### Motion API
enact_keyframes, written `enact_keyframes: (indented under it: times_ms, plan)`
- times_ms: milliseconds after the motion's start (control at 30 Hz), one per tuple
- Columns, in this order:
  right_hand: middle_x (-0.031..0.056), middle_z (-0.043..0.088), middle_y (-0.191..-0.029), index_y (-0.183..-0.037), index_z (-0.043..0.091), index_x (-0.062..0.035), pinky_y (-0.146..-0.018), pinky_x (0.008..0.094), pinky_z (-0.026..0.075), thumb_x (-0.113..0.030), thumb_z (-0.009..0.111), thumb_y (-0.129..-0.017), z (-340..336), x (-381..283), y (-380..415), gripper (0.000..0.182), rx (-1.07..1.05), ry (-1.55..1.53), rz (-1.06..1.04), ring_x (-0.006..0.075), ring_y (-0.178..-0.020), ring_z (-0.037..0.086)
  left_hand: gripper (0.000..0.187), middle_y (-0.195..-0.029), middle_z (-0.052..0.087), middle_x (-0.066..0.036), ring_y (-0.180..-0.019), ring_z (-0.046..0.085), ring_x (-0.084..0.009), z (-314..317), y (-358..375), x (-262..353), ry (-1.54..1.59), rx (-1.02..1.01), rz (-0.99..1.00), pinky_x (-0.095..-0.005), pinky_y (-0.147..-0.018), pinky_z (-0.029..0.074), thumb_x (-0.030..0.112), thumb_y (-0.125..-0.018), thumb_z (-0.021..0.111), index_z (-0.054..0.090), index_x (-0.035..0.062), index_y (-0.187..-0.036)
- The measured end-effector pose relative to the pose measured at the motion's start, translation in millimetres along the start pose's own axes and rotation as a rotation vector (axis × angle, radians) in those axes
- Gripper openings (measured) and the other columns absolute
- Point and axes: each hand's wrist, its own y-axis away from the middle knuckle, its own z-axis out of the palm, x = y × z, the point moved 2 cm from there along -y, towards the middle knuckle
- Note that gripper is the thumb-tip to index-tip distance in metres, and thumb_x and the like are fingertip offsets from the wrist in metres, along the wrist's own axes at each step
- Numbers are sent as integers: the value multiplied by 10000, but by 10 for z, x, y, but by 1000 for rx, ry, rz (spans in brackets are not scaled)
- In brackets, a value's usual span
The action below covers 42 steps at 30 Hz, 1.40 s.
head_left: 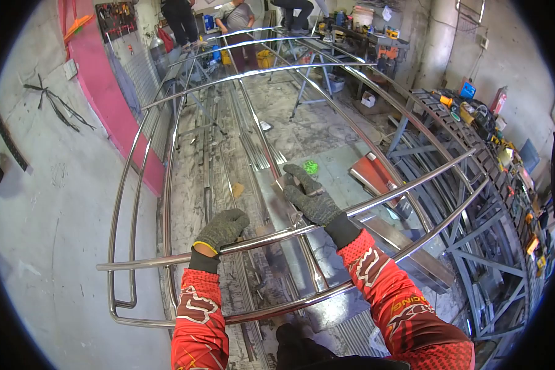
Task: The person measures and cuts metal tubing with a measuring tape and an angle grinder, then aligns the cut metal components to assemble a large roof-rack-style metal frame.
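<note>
A large frame of shiny bent metal tubes [277, 235] stretches out before me, with long rails running away and curved crossbars. My left hand [222, 228], in a dark grey knit glove, lies over the nearer straight crossbar with its fingers curled; their undersides are hidden. Just beyond that crossbar is my right hand [312, 196], gloved alike, beside the middle rail [257, 123]. Its fingers are bent around a small brownish piece [315, 192] that I cannot make out clearly. Red printed sleeves [198, 314] cover both my arms.
Blue trestles [311, 83] support the far end, where people stand, including a person in a grey shirt [235, 15]. Steel bars and a rack [487, 237] crowd the right, below a tool-covered bench [475, 114]. A red box-like object [374, 172] lies inside the frame's outline.
</note>
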Motion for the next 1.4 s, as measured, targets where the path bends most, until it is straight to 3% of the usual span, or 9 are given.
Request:
enact_keyframes:
  times_ms: [433,633,1267,1333,1367,1400]
  plan:
    - [-17,547,-908,-1445,445,-122,-616,248,431,-168,619,-958,-7,2,-1,519,-16,-3,0,60,-707,476,330,-757,639,-68,-675,608,-154,11,-42,-91,-40,26,97,-321,-655,505,306,-928,608,674,-13,-977]
    - [-33,548,-922,-1438,450,-119,-616,239,431,-133,610,-959,13,63,-26,505,-1,-23,-55,56,-708,472,339,-747,633,-63,-671,605,-150,1,-1,-1,15,19,14,-319,-650,501,317,-930,610,675,-11,-985]
    - [-26,550,-909,-1438,454,-127,-622,246,434,-146,607,-961,4,65,-24,501,-12,-57,-42,59,-708,477,358,-778,651,-88,-690,619,-168,5,-31,-73,-13,32,32,-327,-665,505,325,-931,594,677,-15,-1011]
    - [160,604,-1267,-1427,440,-94,-968,359,470,-373,612,-955,-22,6,-9,575,-55,37,66,251,-1111,614,361,-772,649,-85,-691,618,-166,-2,-38,-77,-89,28,78,-327,-663,502,330,-935,590,677,-14,-1006]
    - [160,604,-1267,-1427,440,-94,-968,359,470,-373,612,-955,-10,21,-13,575,-55,37,66,251,-1111,614,361,-772,649,-85,-691,618,-166,-3,-37,-79,-89,28,78,-327,-663,502,330,-935,590,677,-14,-1006]
    - [73,576,-1081,-1434,448,-111,-799,303,454,-260,610,-958,4,26,-20,525,-27,23,29,159,-912,547,361,-771,650,-83,-690,617,-165,-5,-35,-76,-78,27,80,-327,-663,501,330,-935,590,678,-12,-1006]
